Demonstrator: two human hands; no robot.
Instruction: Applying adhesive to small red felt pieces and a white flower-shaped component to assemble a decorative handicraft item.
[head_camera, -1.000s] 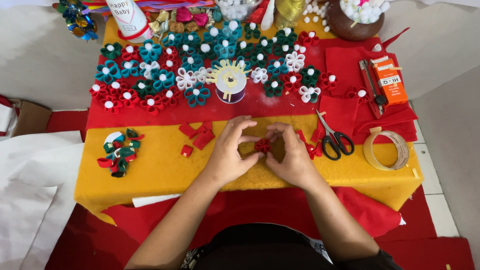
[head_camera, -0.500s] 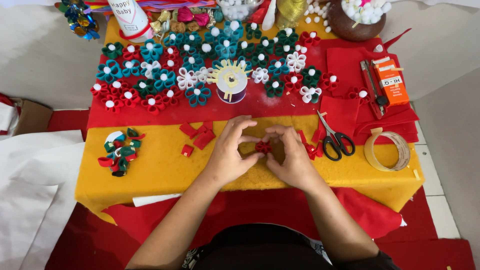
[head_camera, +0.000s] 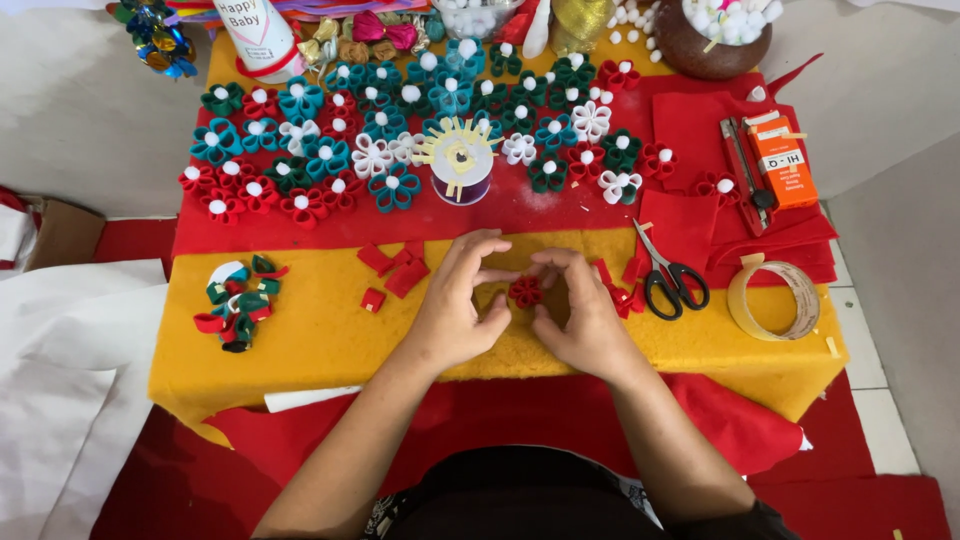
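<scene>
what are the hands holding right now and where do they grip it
Both hands, left and right, pinch a small red felt flower by its outer petal edges, fingertips on either side, on the yellow cloth.

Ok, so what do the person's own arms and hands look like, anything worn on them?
Both forearms are bare up to the elbow, with no sleeves in view. The left hand and right hand wear no gloves, and no rings, watch or bracelets can be seen. Fingernails look short and unpainted. Dark clothing with a bit of black-and-white pattern shows at the bottom edge.
</scene>
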